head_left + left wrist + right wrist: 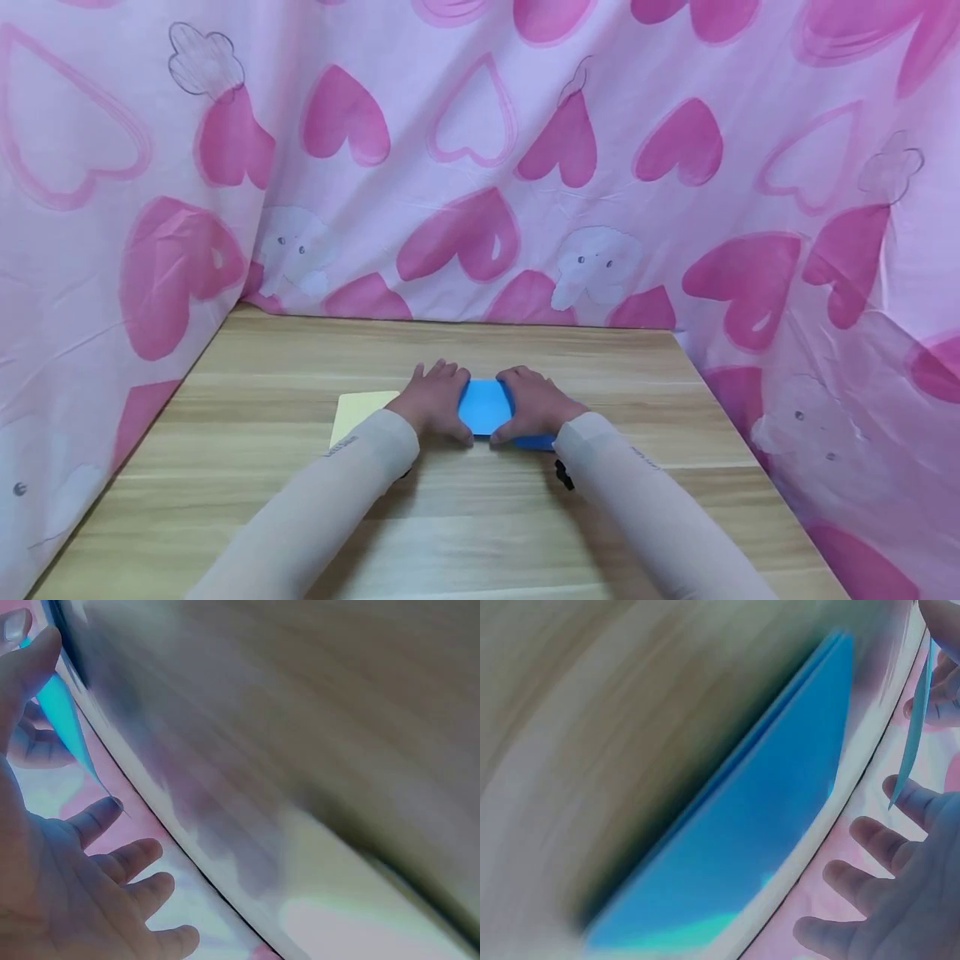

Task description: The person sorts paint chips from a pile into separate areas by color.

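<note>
A light blue sheet (483,408), which looks like paper, is raised over the wooden table between both hands. My left hand (433,402) pinches its left edge between thumb and index finger, the other fingers spread apart. At the opposite edge, my right hand (536,404) holds it the same way. Seen from the left wrist, the sheet (64,720) shows as a thin, slightly bowed strip. Below the right hand lies a darker blue flat piece (757,817) with a layered edge, mostly hidden by that hand in the head view.
A pale yellow sheet (360,412) lies flat on the table (480,525), partly covered by the left hand and forearm. Pink heart-print cloth (457,233) hangs behind the table and along both sides. Pale sleeves cover both forearms.
</note>
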`<move>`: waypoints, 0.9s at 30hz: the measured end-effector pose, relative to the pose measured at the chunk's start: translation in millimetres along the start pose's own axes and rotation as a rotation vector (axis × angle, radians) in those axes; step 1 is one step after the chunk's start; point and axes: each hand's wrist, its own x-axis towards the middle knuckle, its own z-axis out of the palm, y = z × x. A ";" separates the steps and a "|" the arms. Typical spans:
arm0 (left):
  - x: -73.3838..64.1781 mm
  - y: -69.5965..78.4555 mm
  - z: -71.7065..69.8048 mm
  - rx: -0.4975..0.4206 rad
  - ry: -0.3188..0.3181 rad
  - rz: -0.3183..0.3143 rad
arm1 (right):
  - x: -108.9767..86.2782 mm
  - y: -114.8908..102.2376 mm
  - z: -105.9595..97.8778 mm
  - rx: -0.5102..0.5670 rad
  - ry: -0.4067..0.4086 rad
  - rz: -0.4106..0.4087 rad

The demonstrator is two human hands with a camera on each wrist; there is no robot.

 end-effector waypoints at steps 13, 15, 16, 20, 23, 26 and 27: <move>25.2 50.3 15.9 0.083 -0.021 0.024 | -22.1 46.1 -2.3 0.050 -0.019 0.107; 25.8 54.7 17.5 0.087 -0.022 0.023 | -25.3 47.7 -3.0 0.058 -0.020 0.111; 25.9 56.3 18.5 0.090 -0.020 0.025 | -27.0 48.1 -3.1 0.063 -0.022 0.115; 26.1 55.9 21.5 0.091 -0.014 0.013 | -27.1 45.6 -2.8 0.085 -0.042 0.127; 25.3 56.2 22.8 0.090 -0.013 0.014 | -27.9 45.3 -1.3 0.100 -0.051 0.135; 24.4 55.2 23.6 0.078 -0.010 0.020 | -29.2 45.5 1.1 0.113 -0.054 0.133; 24.2 54.2 23.7 0.072 -0.009 0.023 | -29.7 45.8 2.0 0.116 -0.053 0.134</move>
